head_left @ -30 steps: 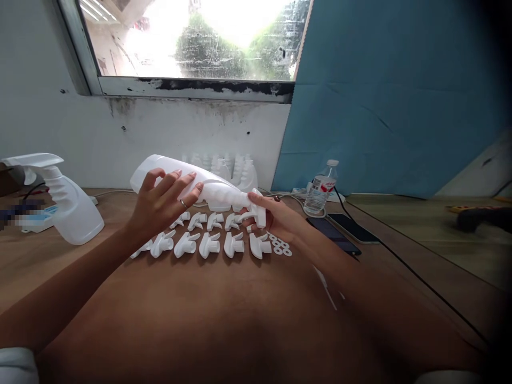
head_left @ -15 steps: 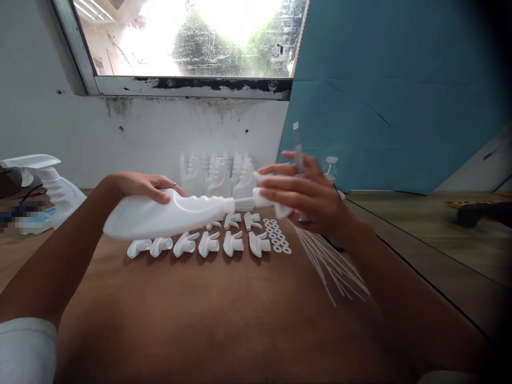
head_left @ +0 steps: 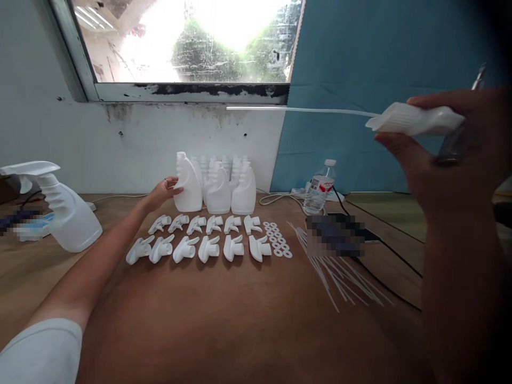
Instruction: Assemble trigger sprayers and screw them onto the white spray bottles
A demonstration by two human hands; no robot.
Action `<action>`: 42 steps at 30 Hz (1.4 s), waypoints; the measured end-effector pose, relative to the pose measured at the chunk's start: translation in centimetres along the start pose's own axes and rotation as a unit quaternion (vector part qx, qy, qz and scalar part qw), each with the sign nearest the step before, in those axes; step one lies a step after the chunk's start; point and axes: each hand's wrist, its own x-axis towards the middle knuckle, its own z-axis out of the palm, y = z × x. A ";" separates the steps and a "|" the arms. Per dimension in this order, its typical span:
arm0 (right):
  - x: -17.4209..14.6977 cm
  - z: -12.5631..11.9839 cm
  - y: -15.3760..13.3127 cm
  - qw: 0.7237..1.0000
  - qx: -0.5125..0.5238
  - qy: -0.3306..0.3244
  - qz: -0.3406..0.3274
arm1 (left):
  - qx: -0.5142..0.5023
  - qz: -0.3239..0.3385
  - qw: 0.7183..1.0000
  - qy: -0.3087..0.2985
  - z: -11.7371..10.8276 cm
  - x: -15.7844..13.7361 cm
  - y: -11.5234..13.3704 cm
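Note:
At the back of the table, my left hand (head_left: 165, 193) has its fingers around the edge of a white plastic bottle (head_left: 189, 184), which stands upright without a cap at the left end of a group of similar bottles (head_left: 218, 189). High on the right, my right hand (head_left: 448, 144) grips a white trigger spray head (head_left: 416, 120) between thumb and fingers. From the spray head a thin dip tube (head_left: 296, 110) points left, its end free in the air. A slim clear and metallic tool (head_left: 450, 146) is also tucked in my right hand; its kind is unclear.
Two rows of spray heads (head_left: 208, 248) lie mid-table, beside white ring washers (head_left: 279, 240) and loose tubes (head_left: 340, 280). An assembled spray bottle (head_left: 72, 213) stands left. A water bottle (head_left: 320, 186) and dark cables (head_left: 384, 282) are at right.
The spray head and its tube have come out of the bottle, moving up and right with my right hand. My left hand has stood the bottle at the back beside the others.

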 end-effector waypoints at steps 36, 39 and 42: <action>0.4 0.1 -5.5 0.943 0.187 -0.266 -0.074 | 0.009 0.288 0.956 -0.049 9.9 -11.9 16.2; 0.3 -0.6 -7.2 0.935 0.170 -0.277 -0.143 | 0.059 0.317 0.941 -0.103 11.8 -13.5 17.1; -0.2 -1.1 -9.2 0.922 0.162 -0.300 -0.182 | 0.113 0.383 0.909 -0.123 13.6 -14.0 18.0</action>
